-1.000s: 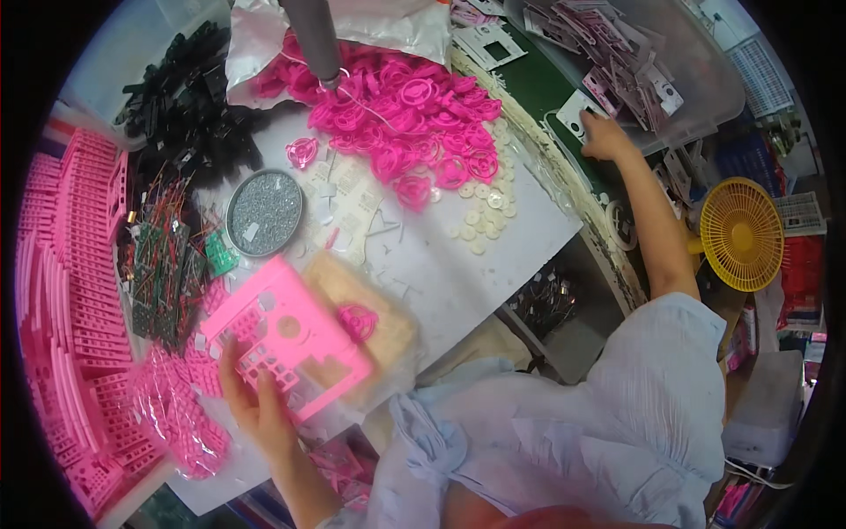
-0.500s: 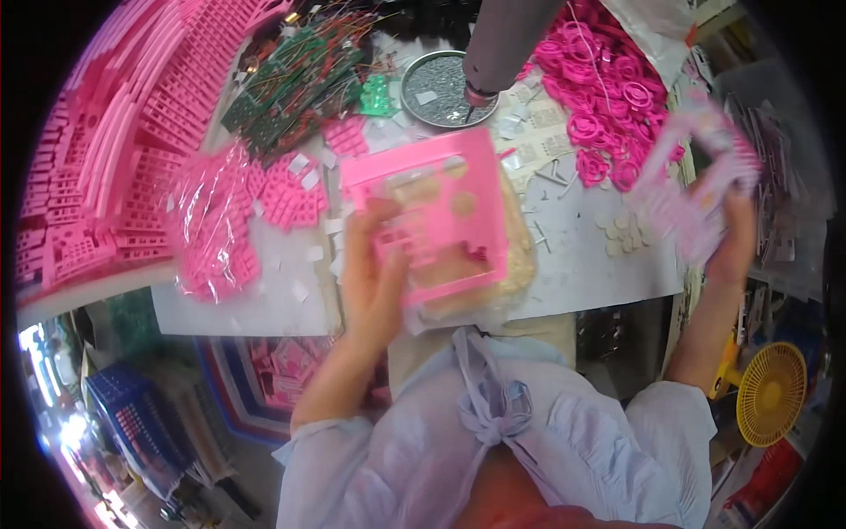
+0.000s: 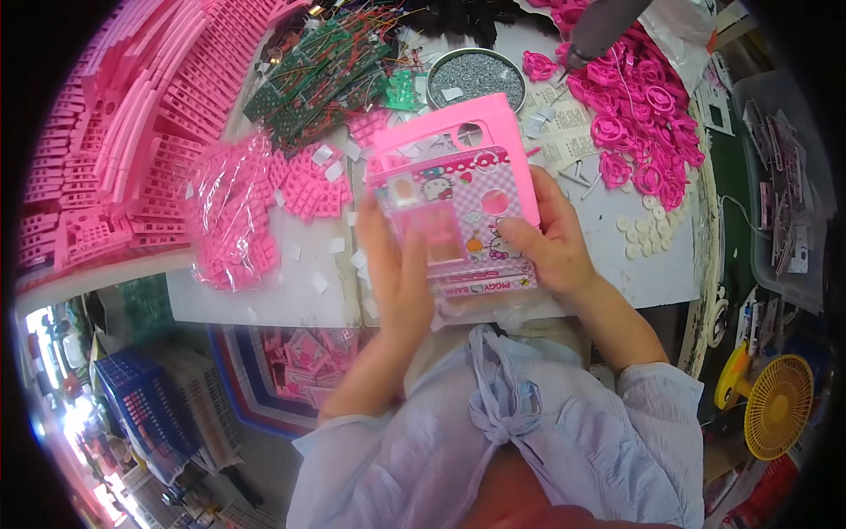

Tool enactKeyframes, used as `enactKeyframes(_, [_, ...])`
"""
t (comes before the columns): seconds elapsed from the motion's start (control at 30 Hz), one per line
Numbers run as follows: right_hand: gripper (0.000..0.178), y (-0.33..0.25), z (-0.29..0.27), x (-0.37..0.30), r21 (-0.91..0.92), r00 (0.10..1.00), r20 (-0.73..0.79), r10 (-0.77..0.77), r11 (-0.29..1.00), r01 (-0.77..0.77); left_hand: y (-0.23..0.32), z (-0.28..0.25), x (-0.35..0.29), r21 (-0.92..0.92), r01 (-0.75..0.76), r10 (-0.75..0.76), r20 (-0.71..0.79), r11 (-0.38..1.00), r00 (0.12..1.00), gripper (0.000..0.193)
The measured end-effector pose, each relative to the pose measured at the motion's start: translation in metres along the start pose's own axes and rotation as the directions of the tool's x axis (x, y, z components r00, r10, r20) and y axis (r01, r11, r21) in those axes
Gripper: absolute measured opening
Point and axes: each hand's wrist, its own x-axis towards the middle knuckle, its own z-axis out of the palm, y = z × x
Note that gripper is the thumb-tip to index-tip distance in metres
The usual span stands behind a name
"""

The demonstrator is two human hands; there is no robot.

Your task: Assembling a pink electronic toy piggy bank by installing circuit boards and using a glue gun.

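Observation:
A pink plastic panel (image 3: 522, 150) with cut-out openings is held in front of my body, above the table's near edge. Over its face lies a printed pink-and-white checked sheet (image 3: 476, 198) with cartoon figures and cut-outs, slightly offset so the panel's top and right side show. My right hand (image 3: 560, 247) grips both at the right edge, thumb on the sheet and fingers around the panel's side. At the left edge is my left hand (image 3: 397, 278), slightly blurred, its thumb over the sheet and its fingers along the border, closed on it.
Stacked pink panels (image 3: 150, 132) fill the left. Bagged pink keypads (image 3: 233, 212), green circuit boards (image 3: 326, 79), a round tin of small metal parts (image 3: 476, 75) and magenta ring parts (image 3: 648, 132) surround the work spot. A dark tool (image 3: 604, 31) hangs above; a yellow fan (image 3: 777, 406) stands right.
My right hand has brought the printed sheet from the far right onto the pink panel and now grips both. My left hand has shifted to the left edge. The view has moved slightly.

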Motion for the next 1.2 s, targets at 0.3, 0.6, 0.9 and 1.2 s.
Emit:
enactKeyframes(0.3, [0.06, -0.006, 0.018, -0.013, -0.516, 0.985, 0.033, -0.17, 0.841, 0.162, 0.006, 0.004, 0.003, -0.29, 0.246, -0.238, 0.061, 0.925, 0.969, 0.114])
enactKeyframes(0.6, [0.064, -0.015, 0.017, -0.015, -0.53, 0.993, 0.066, -0.099, 0.84, 0.119, 0.005, 0.005, 0.002, -0.392, 0.165, -0.143, 0.085, 0.905, 0.986, 0.11])
enactKeyframes(0.9, [0.074, -0.028, 0.005, -0.008, -0.537, 0.952, 0.304, -0.028, 0.82, 0.196, 0.015, 0.007, -0.002, -0.412, 0.205, -0.184, 0.089, 0.888, 0.979, 0.11])
enactKeyframes(1.2, [0.081, -0.009, -0.006, -0.007, 0.054, 0.955, 0.252, 0.157, 0.983, -0.176, -0.026, -0.005, 0.022, -0.075, 0.035, -0.038, -0.043, 0.997, 0.998, 0.062])
